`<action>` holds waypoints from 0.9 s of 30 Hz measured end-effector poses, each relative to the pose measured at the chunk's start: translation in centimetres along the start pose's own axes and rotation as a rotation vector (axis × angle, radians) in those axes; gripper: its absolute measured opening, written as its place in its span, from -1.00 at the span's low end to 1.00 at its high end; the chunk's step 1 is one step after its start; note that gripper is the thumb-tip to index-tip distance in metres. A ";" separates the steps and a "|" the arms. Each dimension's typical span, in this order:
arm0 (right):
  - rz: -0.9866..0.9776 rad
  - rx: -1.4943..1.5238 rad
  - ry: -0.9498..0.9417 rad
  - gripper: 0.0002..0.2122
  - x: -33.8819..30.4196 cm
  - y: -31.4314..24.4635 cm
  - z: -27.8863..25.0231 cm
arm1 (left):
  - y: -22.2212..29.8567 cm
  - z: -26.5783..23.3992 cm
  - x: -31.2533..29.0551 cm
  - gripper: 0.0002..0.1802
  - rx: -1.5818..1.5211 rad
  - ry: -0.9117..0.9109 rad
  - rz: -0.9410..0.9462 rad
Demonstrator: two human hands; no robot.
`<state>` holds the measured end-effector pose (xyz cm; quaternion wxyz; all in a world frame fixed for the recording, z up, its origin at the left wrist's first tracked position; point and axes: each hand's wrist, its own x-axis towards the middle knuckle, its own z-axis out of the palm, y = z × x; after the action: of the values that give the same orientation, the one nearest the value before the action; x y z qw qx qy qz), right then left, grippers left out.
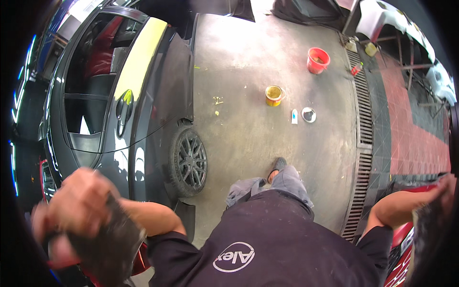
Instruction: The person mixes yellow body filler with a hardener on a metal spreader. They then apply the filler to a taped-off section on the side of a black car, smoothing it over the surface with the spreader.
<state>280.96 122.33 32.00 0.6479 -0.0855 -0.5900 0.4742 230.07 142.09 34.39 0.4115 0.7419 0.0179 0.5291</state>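
Observation:
At the lower left my left hand is raised near the dark car, closed and smeared by motion. A dark, cloth-like piece hangs from it; its exact kind I cannot make out. Out at the right rim my right hand is raised too, elbow bent, and another dark, flat piece with a pale edge hangs below its closed fingers. Whether the two pieces are joined is not visible. The car stands to my left, with a pale yellow strip along its side and a yellow patch by the door handle.
On the concrete floor ahead stand a red bucket, a yellow tin, a white tube and a round lid. A drain grate runs along the right. White body panels rest on stands beyond it.

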 end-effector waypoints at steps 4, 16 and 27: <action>0.085 -0.187 0.564 -0.65 1.2 6.9 -8.9 | -15.5 2.0 -3.1 -0.42 -0.029 0.788 -0.441; 0.868 -0.107 1.415 -0.41 -3.6 34.5 -20.7 | -42.8 0.4 -22.0 -0.27 -0.503 1.281 -1.393; 0.833 -0.234 1.290 -0.63 12.1 42.9 -25.8 | -58.6 -4.3 -6.1 -0.42 -0.515 0.781 -1.432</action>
<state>278.96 165.56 4.05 0.6184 -0.6271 -0.0615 0.4696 247.92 180.56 -6.73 0.7665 0.1997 0.5021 0.3470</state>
